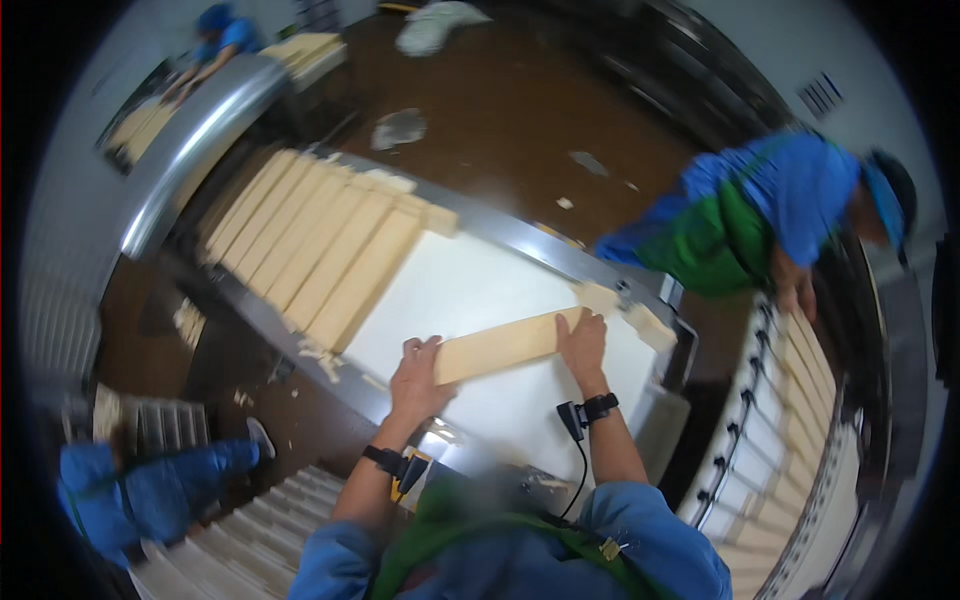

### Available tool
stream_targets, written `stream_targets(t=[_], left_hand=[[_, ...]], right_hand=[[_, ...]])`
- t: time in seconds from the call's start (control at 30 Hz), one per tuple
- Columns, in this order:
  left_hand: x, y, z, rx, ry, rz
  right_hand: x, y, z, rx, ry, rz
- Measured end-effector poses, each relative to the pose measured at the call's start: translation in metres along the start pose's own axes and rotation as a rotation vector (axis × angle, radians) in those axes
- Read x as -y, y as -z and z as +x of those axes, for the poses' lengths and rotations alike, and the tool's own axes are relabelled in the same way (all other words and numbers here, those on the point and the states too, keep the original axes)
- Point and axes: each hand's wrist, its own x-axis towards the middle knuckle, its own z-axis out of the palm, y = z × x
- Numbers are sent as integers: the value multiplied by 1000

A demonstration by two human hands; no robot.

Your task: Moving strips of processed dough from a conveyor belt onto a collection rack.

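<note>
A long, flat, pale cream slab (505,347), which looks like dough, is held level above a white belt surface (455,290). Its left end is in my left hand (416,385), fingers closed round the edge. At the other end my right hand (584,350) grips it, thumb and fingers about the corner. Further left on the same surface lies a row of similar slabs (325,240), side by side, with ragged scraps at their ends. Small cream pieces (648,327) lie beyond my right hand. Dark bands with small boxes circle both my wrists.
Right, a co-worker in blue with a green apron (715,235) reaches to a slatted rack (775,430) holding cream strips. Lower left, another person in blue (165,490) is beside stacked pale trays (245,545). A curved metal cover (205,145) spans the left end; metal edging (500,225) borders the belt.
</note>
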Motion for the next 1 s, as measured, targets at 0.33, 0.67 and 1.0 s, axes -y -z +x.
stream_targets(t=[0.33,0.67,1.0], left_hand=[[-55,-80,-14,1,-147,157],[-335,-239,-108,-15,-664,-17],[-542,-355,-155,337,-1017,169]], right_hand=[[-81,38,-101,-283,-121,263],[-358,226,-199,-813,-507,279],[-626,291,-236,-670,-816,70]])
